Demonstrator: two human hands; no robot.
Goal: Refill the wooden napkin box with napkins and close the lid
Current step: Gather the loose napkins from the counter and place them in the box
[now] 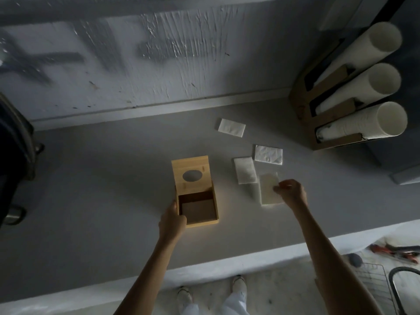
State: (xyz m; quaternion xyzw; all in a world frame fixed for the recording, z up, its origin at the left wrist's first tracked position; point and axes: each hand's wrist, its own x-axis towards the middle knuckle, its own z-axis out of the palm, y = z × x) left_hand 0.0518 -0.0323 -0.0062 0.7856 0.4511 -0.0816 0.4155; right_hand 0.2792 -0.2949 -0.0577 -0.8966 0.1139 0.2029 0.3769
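The wooden napkin box [200, 221] sits mid-counter, empty inside. Its lid [192, 172], which has an oval hole, is swung open and stands up at the far side. My left hand [172, 220] grips the box's near-left corner. White napkins lie to the right of the box: one far back [231, 127], one [268, 154] further right, one [245, 170] nearer the box, and a slightly lifted one [269, 189]. My right hand [289, 189] pinches the right edge of that lifted napkin. A paler sheet lies just under it.
A cardboard dispenser [302, 103] with three stacks of white paper cups stands at the back right. The grey counter [102, 189] ends at a white front edge. A dark object sits at the far left. Below, my shoes, a wire rack [375, 285] and tools show on the floor.
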